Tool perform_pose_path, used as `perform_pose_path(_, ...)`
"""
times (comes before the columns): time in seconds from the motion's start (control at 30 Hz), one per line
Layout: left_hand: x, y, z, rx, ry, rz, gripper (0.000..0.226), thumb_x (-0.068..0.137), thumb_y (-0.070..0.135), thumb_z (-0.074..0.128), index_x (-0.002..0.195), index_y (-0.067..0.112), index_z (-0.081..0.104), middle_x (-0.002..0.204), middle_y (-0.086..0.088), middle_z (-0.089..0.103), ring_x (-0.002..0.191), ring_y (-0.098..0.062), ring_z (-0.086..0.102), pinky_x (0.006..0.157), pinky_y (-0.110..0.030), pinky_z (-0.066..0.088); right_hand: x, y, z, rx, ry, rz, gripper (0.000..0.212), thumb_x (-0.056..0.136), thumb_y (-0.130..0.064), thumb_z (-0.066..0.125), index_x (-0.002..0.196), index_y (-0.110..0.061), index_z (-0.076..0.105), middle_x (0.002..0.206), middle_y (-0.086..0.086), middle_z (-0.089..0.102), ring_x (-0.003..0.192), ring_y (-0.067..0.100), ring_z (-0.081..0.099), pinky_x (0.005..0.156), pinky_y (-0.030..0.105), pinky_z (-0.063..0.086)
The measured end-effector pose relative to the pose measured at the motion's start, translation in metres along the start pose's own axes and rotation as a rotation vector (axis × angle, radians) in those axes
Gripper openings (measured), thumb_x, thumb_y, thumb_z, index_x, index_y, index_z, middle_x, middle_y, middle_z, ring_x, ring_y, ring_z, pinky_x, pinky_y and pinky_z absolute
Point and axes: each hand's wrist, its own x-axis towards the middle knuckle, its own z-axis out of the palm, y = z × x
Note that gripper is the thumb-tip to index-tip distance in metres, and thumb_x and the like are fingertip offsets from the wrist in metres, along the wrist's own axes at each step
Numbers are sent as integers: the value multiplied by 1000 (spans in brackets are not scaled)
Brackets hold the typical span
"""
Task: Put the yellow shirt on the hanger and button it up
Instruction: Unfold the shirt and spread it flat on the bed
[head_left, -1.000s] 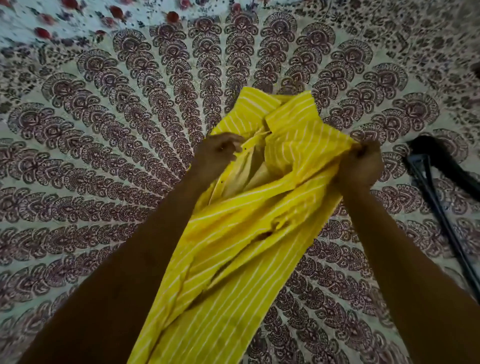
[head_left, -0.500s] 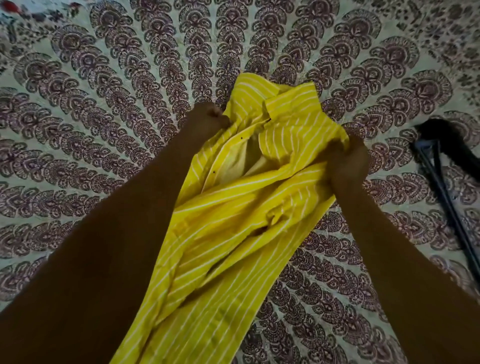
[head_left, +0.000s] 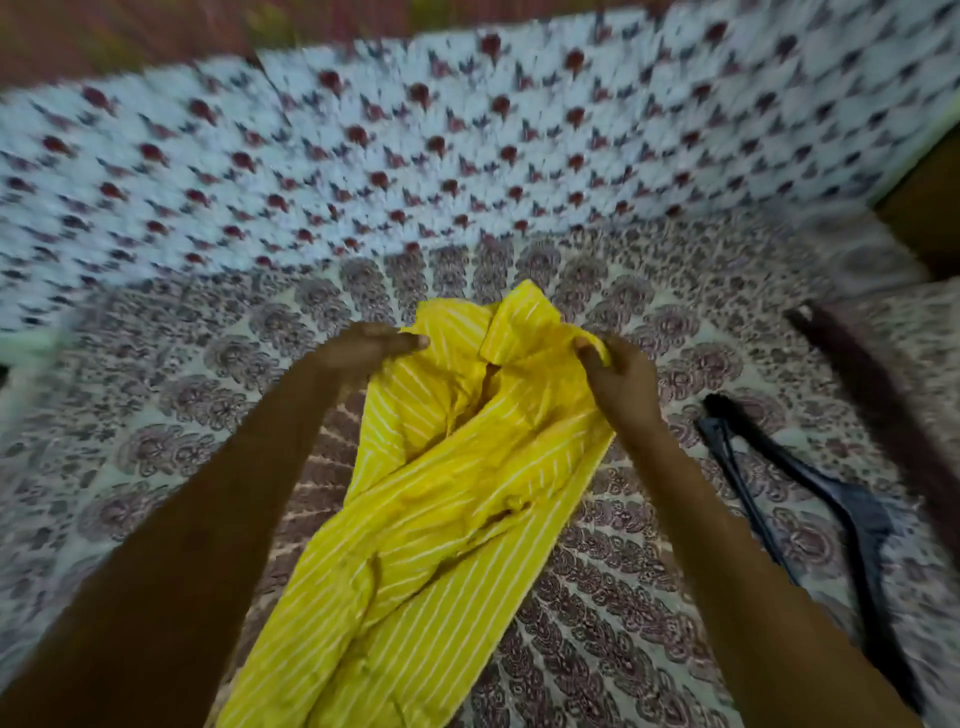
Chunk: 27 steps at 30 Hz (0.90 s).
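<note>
The yellow shirt (head_left: 441, 499) with thin white stripes lies rumpled on the patterned bedsheet, collar at the far end. My left hand (head_left: 363, 348) pinches the shirt's left shoulder by the collar. My right hand (head_left: 618, 379) grips the right shoulder edge. The front hangs partly open between my hands. A black hanger (head_left: 810, 499) lies flat on the sheet to the right of the shirt, apart from it and untouched. The picture is motion-blurred.
A maroon-patterned bedsheet (head_left: 208, 426) covers the bed. Beyond it lies a white cloth with red flowers (head_left: 363, 156). A dark strap-like object (head_left: 872, 384) runs along the far right. A wooden edge (head_left: 924, 208) shows at the upper right.
The view has tilted up, showing the flowered cloth and more of the hanger. Both hands have kept hold of the shirt's shoulders and shifted slightly nearer the collar.
</note>
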Motion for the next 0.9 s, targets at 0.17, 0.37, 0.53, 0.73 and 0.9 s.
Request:
perform_pose_path(0.17,-125,34,-30,-44,181,15,17,91,19,55,87,5,63,66,-8,68,62,-22,63,63,-28,52,-53,-92,-34,73,-51,-186,17,85,-31,55,74,-18,55,61,-10,46,59,4,43,55,25,32)
perform_pose_path(0.37,-264,69,-53,207,597,507,23,91,19,57,104,2,64,101,-19,64,92,-29,61,78,-36,43,-126,-188,-79,45,56,-334,18,98,-16,42,88,-3,50,68,8,48,66,21,43,58,31,26)
perform_pose_path(0.53,-385,102,-73,522,914,773,34,94,28,51,118,6,59,105,-25,65,100,-40,59,76,-42,44,-204,-294,-124,-107,107,-479,17,88,-25,61,77,-13,59,69,6,51,77,26,54,67,38,39)
perform_pose_path(0.73,-527,114,-92,571,972,1042,43,88,42,55,114,7,62,112,-21,65,105,-36,60,82,-40,44,-318,-379,-164,-166,305,-561,42,82,-25,68,49,-14,45,52,11,49,65,28,54,56,34,28)
perform_pose_path(0.9,-607,115,-101,554,1092,1228,50,80,53,51,104,12,66,100,-16,70,89,-35,64,73,-42,50,-383,-418,-183,-23,496,-760,27,80,-43,60,63,-22,56,60,7,56,65,27,55,55,38,26)
